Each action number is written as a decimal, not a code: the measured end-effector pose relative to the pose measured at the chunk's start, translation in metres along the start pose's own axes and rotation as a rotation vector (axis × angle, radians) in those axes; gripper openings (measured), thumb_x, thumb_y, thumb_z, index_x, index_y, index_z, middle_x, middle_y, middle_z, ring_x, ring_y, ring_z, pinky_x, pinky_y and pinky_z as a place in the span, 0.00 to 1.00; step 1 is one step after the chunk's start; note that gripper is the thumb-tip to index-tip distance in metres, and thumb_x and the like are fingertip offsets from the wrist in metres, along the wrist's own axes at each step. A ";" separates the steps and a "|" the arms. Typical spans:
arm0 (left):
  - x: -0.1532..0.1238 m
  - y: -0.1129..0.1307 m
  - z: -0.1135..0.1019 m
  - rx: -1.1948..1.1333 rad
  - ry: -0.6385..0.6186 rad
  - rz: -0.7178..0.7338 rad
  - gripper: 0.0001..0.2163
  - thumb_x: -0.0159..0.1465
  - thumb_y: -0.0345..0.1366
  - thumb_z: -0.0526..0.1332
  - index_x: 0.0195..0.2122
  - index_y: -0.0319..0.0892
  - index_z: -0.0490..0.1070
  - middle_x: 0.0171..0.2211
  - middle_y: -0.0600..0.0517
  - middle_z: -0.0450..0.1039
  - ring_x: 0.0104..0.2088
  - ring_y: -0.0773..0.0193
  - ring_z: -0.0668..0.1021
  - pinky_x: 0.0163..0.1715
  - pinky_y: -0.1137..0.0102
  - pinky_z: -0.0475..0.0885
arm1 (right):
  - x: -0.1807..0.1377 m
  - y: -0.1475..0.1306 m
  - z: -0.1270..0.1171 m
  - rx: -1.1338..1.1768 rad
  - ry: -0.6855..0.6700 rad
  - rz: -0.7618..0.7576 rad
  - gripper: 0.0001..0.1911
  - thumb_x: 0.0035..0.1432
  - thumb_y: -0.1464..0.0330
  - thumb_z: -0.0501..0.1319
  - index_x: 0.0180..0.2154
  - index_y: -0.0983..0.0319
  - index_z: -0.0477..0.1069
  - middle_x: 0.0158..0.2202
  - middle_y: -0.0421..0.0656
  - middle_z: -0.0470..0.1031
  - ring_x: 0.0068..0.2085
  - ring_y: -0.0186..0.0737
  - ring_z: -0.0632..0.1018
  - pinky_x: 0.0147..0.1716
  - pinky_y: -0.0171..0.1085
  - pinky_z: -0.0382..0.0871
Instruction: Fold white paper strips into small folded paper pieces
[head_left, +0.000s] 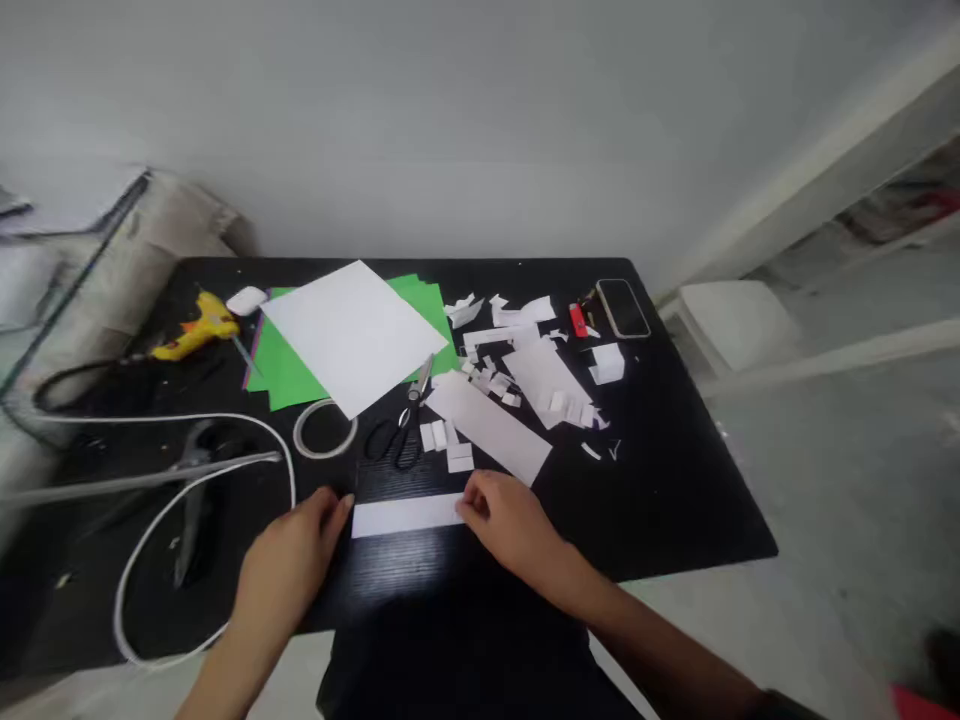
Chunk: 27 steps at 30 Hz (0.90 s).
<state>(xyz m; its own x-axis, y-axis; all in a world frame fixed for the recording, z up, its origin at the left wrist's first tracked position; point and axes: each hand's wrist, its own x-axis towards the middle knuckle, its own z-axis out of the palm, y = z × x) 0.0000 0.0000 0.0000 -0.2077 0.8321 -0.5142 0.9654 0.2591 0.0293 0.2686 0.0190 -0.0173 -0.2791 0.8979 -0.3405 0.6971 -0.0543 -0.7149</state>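
A long, narrow paper strip (405, 515) lies flat near the front edge of the black counter (675, 480), whose surface is matte with a faint wood grain. The left hand (296, 560) meets the strip's left end with thumb and fingertips, its grip narrow and holding that end. The right hand (510, 525) curls over the right end, its grip also narrow and closed on the paper, so the end itself is hidden beneath the fingers.

Just behind the strip sit a few small folded white pieces (448, 447) and a broader white rectangle (491, 425), lying aslant. Black-handled scissors (401, 435) lie beside these, blades pointing away, with a thin translucent ring of tape (324, 428) to their left.

Farther back, a square white sheet (352, 335) rests turned like a diamond on a stack of bright green paper (289, 370). To the right spreads a litter of white scraps (499, 380) – slivers, angled offcuts, small squares – and a little white block (607, 362). A dark phone (622, 308) lies face up at the far right corner, a small red object (577, 320) just beside it.

On the left, a yellow glue gun (191, 330) lies on its side, and a smooth white cable (150, 520) loops across the counter.
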 end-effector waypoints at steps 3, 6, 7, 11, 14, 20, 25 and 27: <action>0.006 -0.009 0.003 -0.019 0.033 0.051 0.14 0.73 0.46 0.49 0.35 0.46 0.66 0.30 0.46 0.79 0.36 0.47 0.83 0.31 0.67 0.63 | 0.001 0.001 -0.002 0.000 -0.001 -0.008 0.05 0.61 0.72 0.64 0.32 0.61 0.71 0.30 0.39 0.75 0.32 0.37 0.74 0.34 0.36 0.62; 0.007 -0.012 0.007 -0.071 0.100 0.093 0.15 0.73 0.47 0.50 0.34 0.46 0.67 0.27 0.48 0.77 0.32 0.51 0.82 0.31 0.67 0.63 | 0.001 0.000 -0.003 -0.008 0.000 -0.004 0.05 0.61 0.73 0.64 0.32 0.61 0.71 0.31 0.40 0.75 0.32 0.37 0.74 0.34 0.36 0.63; 0.006 -0.011 0.009 -0.102 0.122 0.105 0.15 0.72 0.48 0.50 0.34 0.46 0.67 0.27 0.49 0.77 0.31 0.52 0.81 0.31 0.67 0.63 | 0.001 0.000 -0.003 -0.013 0.002 -0.001 0.06 0.61 0.73 0.65 0.31 0.61 0.71 0.31 0.40 0.75 0.33 0.37 0.74 0.34 0.36 0.63; 0.000 0.005 0.017 -0.239 0.129 0.155 0.17 0.71 0.51 0.51 0.30 0.46 0.67 0.25 0.52 0.76 0.28 0.57 0.79 0.30 0.69 0.63 | 0.000 -0.003 -0.004 -0.024 0.009 0.001 0.07 0.60 0.73 0.65 0.31 0.61 0.70 0.31 0.40 0.75 0.33 0.37 0.75 0.34 0.35 0.63; -0.003 0.015 0.019 -0.239 0.116 0.143 0.17 0.70 0.51 0.52 0.30 0.47 0.69 0.26 0.52 0.77 0.29 0.56 0.80 0.30 0.70 0.62 | 0.001 -0.004 -0.005 -0.019 0.009 0.001 0.07 0.60 0.73 0.65 0.30 0.61 0.70 0.31 0.40 0.75 0.33 0.37 0.75 0.35 0.35 0.63; 0.000 0.005 0.010 -0.151 0.025 0.062 0.18 0.70 0.51 0.50 0.32 0.48 0.70 0.26 0.51 0.77 0.32 0.51 0.81 0.29 0.69 0.60 | 0.001 -0.005 -0.005 -0.028 0.000 0.019 0.07 0.60 0.74 0.65 0.31 0.61 0.71 0.30 0.40 0.75 0.33 0.37 0.74 0.34 0.36 0.63; 0.002 -0.006 0.004 -0.123 -0.005 0.003 0.18 0.70 0.52 0.49 0.33 0.48 0.70 0.28 0.48 0.78 0.34 0.48 0.81 0.31 0.67 0.61 | 0.002 -0.003 -0.004 -0.022 0.003 0.009 0.07 0.61 0.74 0.65 0.31 0.61 0.70 0.30 0.39 0.75 0.32 0.37 0.74 0.34 0.35 0.63; 0.002 -0.007 0.002 -0.151 -0.017 -0.003 0.18 0.70 0.52 0.48 0.33 0.48 0.70 0.28 0.49 0.77 0.34 0.49 0.80 0.31 0.67 0.62 | 0.002 -0.002 -0.003 -0.020 0.002 0.007 0.06 0.61 0.73 0.65 0.31 0.61 0.71 0.31 0.39 0.75 0.33 0.37 0.74 0.34 0.35 0.63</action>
<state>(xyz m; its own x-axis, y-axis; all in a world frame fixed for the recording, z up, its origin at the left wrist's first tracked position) -0.0068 -0.0014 -0.0032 -0.2067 0.8232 -0.5288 0.9299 0.3333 0.1553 0.2685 0.0228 -0.0144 -0.2730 0.8985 -0.3437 0.7118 -0.0517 -0.7005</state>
